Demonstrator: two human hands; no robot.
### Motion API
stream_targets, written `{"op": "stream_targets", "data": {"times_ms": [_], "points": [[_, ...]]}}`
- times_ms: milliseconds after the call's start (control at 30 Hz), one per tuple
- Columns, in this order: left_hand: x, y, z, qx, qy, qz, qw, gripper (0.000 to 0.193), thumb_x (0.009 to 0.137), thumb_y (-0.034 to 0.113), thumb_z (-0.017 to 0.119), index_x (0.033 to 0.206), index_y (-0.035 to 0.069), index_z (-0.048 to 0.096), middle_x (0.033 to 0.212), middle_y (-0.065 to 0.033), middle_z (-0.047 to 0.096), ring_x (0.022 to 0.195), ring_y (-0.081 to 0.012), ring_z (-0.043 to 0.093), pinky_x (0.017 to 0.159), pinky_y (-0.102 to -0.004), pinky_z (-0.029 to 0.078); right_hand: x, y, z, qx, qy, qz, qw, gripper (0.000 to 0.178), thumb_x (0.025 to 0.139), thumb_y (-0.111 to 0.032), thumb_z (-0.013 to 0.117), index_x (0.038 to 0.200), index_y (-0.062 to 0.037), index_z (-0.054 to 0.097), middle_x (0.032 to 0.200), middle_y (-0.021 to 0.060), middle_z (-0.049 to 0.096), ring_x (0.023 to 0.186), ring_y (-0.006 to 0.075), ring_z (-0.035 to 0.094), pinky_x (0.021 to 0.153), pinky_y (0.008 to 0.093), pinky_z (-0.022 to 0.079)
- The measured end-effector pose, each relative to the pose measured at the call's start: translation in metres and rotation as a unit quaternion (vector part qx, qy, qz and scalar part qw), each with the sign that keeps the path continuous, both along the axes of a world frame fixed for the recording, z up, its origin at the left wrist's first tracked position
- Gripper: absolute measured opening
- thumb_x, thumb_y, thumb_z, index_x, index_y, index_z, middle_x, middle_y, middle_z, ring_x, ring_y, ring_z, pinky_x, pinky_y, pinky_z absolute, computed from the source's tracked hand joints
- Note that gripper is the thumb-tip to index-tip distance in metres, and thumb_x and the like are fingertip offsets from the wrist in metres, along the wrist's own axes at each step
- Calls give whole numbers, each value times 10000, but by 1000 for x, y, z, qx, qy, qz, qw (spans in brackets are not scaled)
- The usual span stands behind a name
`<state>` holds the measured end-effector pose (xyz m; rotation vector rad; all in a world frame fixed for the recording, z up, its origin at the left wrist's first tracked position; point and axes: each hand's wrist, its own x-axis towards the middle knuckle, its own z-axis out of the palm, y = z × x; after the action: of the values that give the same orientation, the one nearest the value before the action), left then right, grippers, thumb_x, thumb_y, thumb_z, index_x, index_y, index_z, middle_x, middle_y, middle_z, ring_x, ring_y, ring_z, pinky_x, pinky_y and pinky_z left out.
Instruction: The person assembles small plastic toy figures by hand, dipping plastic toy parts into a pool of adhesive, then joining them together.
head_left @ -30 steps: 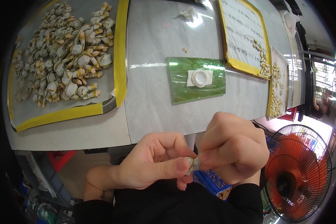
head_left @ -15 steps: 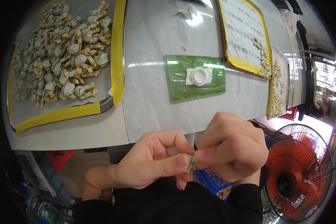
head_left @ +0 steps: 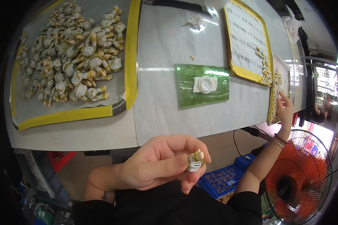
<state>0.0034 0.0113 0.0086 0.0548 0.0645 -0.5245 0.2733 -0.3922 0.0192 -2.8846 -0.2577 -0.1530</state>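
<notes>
My left hand (head_left: 163,161), closed, pinches a small figurine piece (head_left: 195,165) between thumb and fingers. The piece is white with dark marks, gold bands and a skin-coloured end, and it is held in front of my body below the table edge. My right hand (head_left: 286,108) is stretched out to the far right, over the narrow tray (head_left: 270,117) of small yellowish parts (head_left: 277,80). Its fingers are partly bent and look apart, with nothing visible in them. Whether a fingertip touches a part cannot be made out.
A large yellow-taped tray (head_left: 64,116) at the left holds a heap of similar figurine pieces (head_left: 75,60). A green slab (head_left: 187,95) bears a small white round dish (head_left: 205,85). A yellow-edged tray (head_left: 248,73) stands behind it. Blue crates (head_left: 221,180) and an orange fan (head_left: 293,180) are below right.
My right hand has left the figurine piece and moved out to the narrow tray at the right. My left hand still holds the piece. The view has shifted slightly.
</notes>
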Motion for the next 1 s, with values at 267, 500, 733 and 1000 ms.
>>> {"op": "stream_targets", "data": {"times_ms": [267,500,733,1000], "points": [[-4,5,-7,-31,-90,18,995,343,939,226,505,1181,-10,443,925,-79,551,814,-107,552,730,-242,478,-23,-4,-7,-45,-82,38,995,193,818,-18,574,997,30,627,872,152,597,722,225,594,669,311,466],[-7,7,1,39,-45,56,997,435,855,282,637,1115,-28,478,853,-99,578,743,-159,562,656,-265,467,-22,7,0,-81,-50,18,995,85,827,-30,571,809,48,543,771,136,570,688,243,558,631,310,445],[-6,5,-4,36,-26,73,996,353,838,244,659,1033,-13,517,812,-103,577,674,-163,541,595,-281,473,-32,30,18,143,-146,60,977,153,905,-119,554,833,16,559,707,15,541,638,68,471,565,225,391],[-10,1,-14,31,-46,102,993,444,849,299,644,1090,-42,492,849,-139,599,723,-171,589,662,-302,508,-61,143,34,238,-47,233,942,99,826,20,601,925,15,612,798,55,642,717,91,595,638,204,457]]}}
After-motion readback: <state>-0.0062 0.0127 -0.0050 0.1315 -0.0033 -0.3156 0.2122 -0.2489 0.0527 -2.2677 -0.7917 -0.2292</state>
